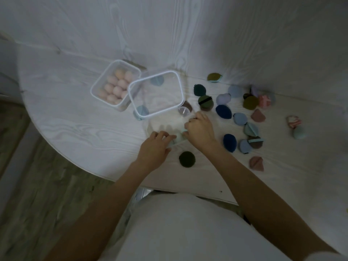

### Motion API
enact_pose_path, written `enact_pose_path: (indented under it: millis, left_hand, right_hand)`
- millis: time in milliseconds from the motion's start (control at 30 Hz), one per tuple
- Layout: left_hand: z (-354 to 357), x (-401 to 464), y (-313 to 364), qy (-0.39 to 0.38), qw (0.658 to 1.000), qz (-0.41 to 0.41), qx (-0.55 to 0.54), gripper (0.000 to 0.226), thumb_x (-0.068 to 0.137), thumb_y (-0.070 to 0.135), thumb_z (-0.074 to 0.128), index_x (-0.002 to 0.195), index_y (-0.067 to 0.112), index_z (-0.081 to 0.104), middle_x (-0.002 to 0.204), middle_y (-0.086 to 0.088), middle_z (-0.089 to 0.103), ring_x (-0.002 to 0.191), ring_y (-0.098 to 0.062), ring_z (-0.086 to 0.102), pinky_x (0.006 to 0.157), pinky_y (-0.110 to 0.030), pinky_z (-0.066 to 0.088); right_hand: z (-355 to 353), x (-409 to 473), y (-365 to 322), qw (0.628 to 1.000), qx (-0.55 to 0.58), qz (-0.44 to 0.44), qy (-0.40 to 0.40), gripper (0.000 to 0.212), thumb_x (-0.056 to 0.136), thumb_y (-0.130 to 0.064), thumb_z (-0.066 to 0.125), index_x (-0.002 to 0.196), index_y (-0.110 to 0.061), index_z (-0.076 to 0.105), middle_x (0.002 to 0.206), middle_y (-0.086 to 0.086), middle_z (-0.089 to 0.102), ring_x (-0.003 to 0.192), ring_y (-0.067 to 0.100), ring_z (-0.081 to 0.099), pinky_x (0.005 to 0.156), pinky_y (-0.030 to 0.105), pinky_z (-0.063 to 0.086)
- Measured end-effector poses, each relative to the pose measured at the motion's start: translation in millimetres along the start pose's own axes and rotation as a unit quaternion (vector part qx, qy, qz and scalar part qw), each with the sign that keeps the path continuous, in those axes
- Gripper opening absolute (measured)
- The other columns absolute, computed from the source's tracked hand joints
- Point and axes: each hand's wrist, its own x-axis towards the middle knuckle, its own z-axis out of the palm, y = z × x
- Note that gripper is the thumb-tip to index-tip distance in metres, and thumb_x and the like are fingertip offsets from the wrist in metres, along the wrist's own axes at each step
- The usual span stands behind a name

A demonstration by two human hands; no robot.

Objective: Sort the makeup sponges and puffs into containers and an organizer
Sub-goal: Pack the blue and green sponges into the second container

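Pale puff (178, 138) | pinched between left hand (154, 147) and right hand (200, 129)

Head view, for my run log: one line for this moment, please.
left hand + right hand: holding pale blue puff | pink sponges boxed | loose puffs on table

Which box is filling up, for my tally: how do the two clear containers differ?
The smaller container is packed with pale pink egg-shaped sponges; the larger container shows only a couple of light blue puffs. The smaller stands farther left, the larger nearer the loose puffs. Both are clear with white rims, lidless, and stand touching.
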Motion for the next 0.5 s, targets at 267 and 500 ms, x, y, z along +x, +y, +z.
enact_pose_path:
  millis: [267,500]
  left_hand:
    - [0,3,-1,0.021,1.0,-0.007,0.004,0.053,0.076,0.013,0.068,0.127,0.016,0.053,0.118,-0.01,0.059,0.104,-0.032,0.054,0.071,-0.042,0.051]
    - [-2,2,6,0.008,1.0,-0.012,0.009,0.052,0.081,0.01,0.061,0.13,0.02,0.05,0.12,-0.009,0.057,0.105,-0.032,0.053,0.077,-0.044,0.048]
  right_hand:
    - [3,-4,7,0.999,0.013,-0.04,0.008,0.027,0.089,-0.028,0.046,0.08,-0.012,0.066,0.097,0.002,0.054,0.092,0.018,0.04,0.084,0.032,0.034]
    - [16,-16,18,0.99,0.114,-0.024,0.077,0.024,0.089,-0.023,0.051,0.099,-0.01,0.069,0.116,0.003,0.057,0.099,0.021,0.046,0.085,0.034,0.04]
